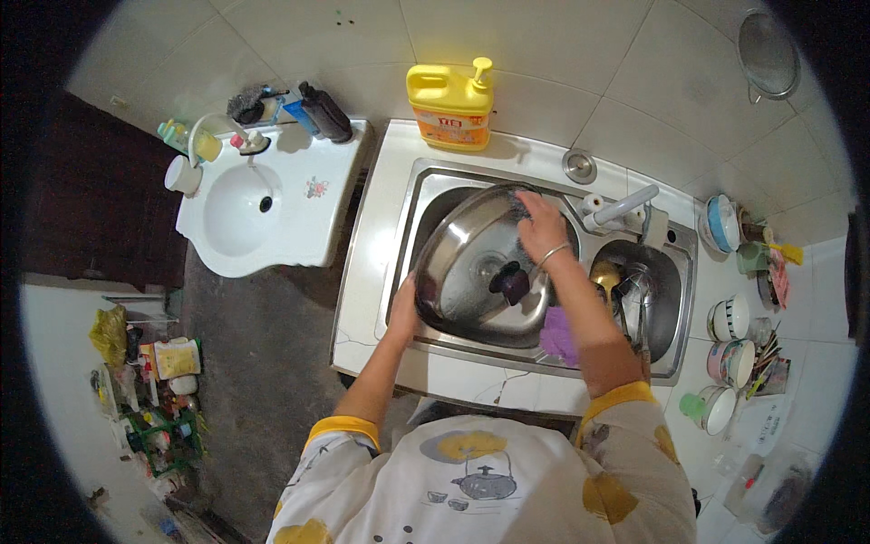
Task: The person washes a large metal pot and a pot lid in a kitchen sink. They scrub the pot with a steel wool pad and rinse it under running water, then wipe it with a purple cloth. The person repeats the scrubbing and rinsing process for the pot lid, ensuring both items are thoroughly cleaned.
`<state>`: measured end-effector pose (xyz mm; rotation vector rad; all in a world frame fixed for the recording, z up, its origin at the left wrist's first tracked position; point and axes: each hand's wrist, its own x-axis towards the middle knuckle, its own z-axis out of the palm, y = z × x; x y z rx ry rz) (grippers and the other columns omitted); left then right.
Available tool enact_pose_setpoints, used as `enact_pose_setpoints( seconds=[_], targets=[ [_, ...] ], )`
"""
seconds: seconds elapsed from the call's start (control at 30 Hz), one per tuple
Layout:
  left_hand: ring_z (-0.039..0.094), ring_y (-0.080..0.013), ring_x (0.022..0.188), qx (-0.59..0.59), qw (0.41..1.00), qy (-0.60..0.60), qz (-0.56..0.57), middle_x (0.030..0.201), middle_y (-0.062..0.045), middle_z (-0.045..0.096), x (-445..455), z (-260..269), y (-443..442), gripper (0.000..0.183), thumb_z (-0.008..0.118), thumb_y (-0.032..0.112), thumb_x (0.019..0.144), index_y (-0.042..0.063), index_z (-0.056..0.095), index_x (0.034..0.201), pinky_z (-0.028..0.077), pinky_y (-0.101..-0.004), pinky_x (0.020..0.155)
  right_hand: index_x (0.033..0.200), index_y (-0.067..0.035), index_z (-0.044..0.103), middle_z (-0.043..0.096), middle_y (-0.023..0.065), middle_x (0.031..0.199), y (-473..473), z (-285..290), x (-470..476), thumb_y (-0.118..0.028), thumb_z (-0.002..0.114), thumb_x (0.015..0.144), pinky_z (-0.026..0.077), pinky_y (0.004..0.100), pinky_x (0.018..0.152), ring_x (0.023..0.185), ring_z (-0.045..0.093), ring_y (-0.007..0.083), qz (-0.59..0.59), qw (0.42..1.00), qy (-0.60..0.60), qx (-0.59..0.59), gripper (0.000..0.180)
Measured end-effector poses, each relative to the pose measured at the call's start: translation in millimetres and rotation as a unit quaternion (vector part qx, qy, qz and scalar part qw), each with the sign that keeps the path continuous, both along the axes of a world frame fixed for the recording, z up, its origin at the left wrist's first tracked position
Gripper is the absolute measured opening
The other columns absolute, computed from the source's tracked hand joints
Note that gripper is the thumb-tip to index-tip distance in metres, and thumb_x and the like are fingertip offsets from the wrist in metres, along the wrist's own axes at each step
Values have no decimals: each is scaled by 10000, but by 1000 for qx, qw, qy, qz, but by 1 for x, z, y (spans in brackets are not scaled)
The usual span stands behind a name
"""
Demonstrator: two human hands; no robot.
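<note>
A large, shiny pot lid [462, 272] with a dark knob [511, 284] is tilted in the left basin of the steel sink [425, 178]. My left hand [404, 311] grips its left rim, its fingers partly hidden. Over the lid's far right part, my right hand [542, 228] is bent down with its fingertips at the surface. Whether anything small lies under those fingertips is unclear. Beneath my right forearm, a purple cloth [560, 336] hangs on the sink's front rim.
The right basin holds a golden ladle [606, 274] and other utensils. A grey faucet [622, 205] stands behind it. At the wall is a yellow detergent jug [450, 109]. Bowls [731, 363] line the right counter. A white washbasin [228, 224] stands to the left.
</note>
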<state>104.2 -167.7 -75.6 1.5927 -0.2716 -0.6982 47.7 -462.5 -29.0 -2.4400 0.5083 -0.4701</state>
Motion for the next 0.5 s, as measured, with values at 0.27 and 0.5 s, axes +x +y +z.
enact_pose_setpoints(
  seconds=[0.27,0.5],
  targets=[
    [556,-173,895,-18,996,-86,34,984,-95,613,14,43,-51,582,250,452,970,-17,571,1095,416,-283,833,1029,-129,638,578,96,1127,79,76,11,-134,529,703,404,449,855,1044,513,300,112,977,106,-145,345],
    [544,-190,978,-69,980,186,4,1058,-100,606,41,65,-66,800,133,615,914,-27,551,1146,378,-309,919,1004,-132,646,609,90,1048,63,58,21,-148,539,712,405,455,874,1017,530,314,64,987,120,-86,311]
  ],
)
